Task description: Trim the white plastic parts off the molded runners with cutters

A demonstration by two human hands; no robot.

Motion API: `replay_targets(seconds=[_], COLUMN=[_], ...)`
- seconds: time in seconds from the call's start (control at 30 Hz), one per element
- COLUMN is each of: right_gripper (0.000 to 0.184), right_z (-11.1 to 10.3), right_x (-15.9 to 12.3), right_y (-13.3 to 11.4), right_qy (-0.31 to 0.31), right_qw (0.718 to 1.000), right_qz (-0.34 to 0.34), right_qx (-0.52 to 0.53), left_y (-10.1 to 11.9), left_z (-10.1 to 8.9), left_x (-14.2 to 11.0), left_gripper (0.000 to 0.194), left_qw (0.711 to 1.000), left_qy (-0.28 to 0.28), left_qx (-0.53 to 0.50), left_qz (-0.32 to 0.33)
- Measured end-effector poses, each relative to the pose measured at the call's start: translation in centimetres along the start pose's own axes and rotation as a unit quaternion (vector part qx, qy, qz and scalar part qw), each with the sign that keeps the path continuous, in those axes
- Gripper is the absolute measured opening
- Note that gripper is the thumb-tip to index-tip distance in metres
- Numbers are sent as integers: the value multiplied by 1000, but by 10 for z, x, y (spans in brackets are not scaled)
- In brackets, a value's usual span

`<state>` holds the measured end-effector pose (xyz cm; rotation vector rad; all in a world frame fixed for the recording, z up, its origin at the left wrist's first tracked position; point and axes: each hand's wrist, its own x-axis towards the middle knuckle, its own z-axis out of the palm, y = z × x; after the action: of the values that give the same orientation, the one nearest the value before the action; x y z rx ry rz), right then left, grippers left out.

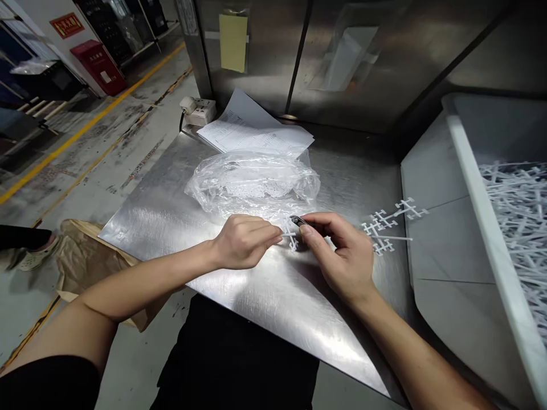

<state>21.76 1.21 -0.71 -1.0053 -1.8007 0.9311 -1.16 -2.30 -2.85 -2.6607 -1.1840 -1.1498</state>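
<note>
My left hand is closed in a pinch on a small white branched plastic sprue. Between the thumb and fingers of my right hand sits a small dark metal clipper, its tip close to the top of that sprue. Whether the clipper touches the plastic cannot be made out. Just beyond both hands lies a clear plastic bag with small pieces in it, too fine to name. More white branched sprues lie on the metal table, to the right of my right hand.
On the right stands a large pale bin with many thin white plastic sticks inside. Printed papers and a power socket are at the table's back. A brown paper bag stands on the floor, beside a person's shoe.
</note>
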Motion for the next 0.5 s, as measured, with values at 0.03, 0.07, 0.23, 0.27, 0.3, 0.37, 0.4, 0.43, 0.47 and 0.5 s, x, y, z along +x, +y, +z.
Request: replay_targets(seconds=[0.03, 0.07, 0.23, 0.27, 0.3, 0.37, 0.4, 0.43, 0.47, 0.5], right_gripper=[10, 10, 12, 12, 12, 13, 13, 13, 13, 13], right_z=[0, 0, 0, 0, 0, 0, 0, 0, 1, 1], right_x=[1, 1, 1, 1, 0, 0, 0, -1, -1, -1], right_y=[0, 0, -1, -2, -2, -3, -3, -3, -3, -3], right_qy=[2, 1, -21, -24, -27, -28, -28, -28, -27, -27], right_qw=[1000, 1000, 999, 999, 999, 999, 999, 999, 999, 999], right_qz=[4, 7, 22, 26, 30, 37, 37, 37, 36, 34], right_qx=[1, 4, 16, 12, 8, 3, 2, 1, 2, 4], left_y=[0, 0, 1, 1, 1, 1, 2, 2, 2, 3], left_z=[0, 0, 0, 0, 0, 1, 1, 1, 1, 1], left_x=[0, 0, 0, 0, 0, 0, 0, 0, 0, 0], left_gripper=[23, 24, 27, 28, 28, 29, 29, 29, 29, 30], left_qw=[1000, 1000, 1000, 1000, 1000, 1000, 1000, 1000, 1000, 1000], left_qy=[-3, -6, -17, -19, -20, -17, -14, -13, -12, -13], left_qx=[1, 1, 3, 6, 8, 12, 14, 15, 17, 20], left_qz=[1, 1, 3, 2, 1, 4, 8, 12, 17, 19])
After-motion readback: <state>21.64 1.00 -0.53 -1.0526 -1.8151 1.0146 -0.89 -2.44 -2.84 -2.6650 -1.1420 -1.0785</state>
